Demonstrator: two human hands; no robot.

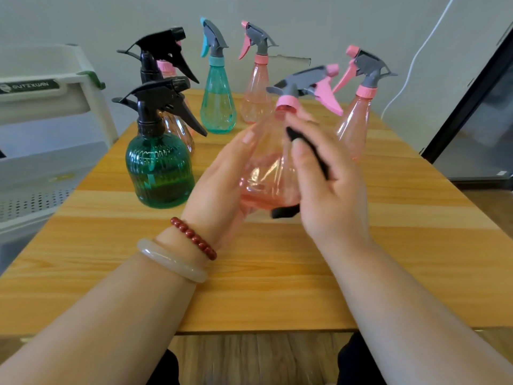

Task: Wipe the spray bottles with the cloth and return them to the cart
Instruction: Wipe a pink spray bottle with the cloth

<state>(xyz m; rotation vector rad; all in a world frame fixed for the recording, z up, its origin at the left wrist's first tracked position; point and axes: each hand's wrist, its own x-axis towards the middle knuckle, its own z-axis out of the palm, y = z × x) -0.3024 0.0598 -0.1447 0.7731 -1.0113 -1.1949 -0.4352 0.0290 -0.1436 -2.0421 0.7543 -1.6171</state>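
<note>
- The near half of the table point(277, 287) is left bare from edge to edge.
- The centre is taken up by the held bottle point(266, 173), gripped by the left hand point(222, 184); a cloth point(308, 154) is held against it by the right hand point(330, 190).
- The left rear is blocked by a dark green bottle point(159, 173), with a black-topped bottle point(161, 45) just behind it.
- The rear is closed off by a teal bottle point(218, 104) and a pink bottle point(256, 90), with only a narrow gap between them.
- The right rear is blocked by another pink bottle point(354, 129); bare tabletop is seen to its right.
- A cart point(41, 101) is parked just beside the table's left edge.
</note>
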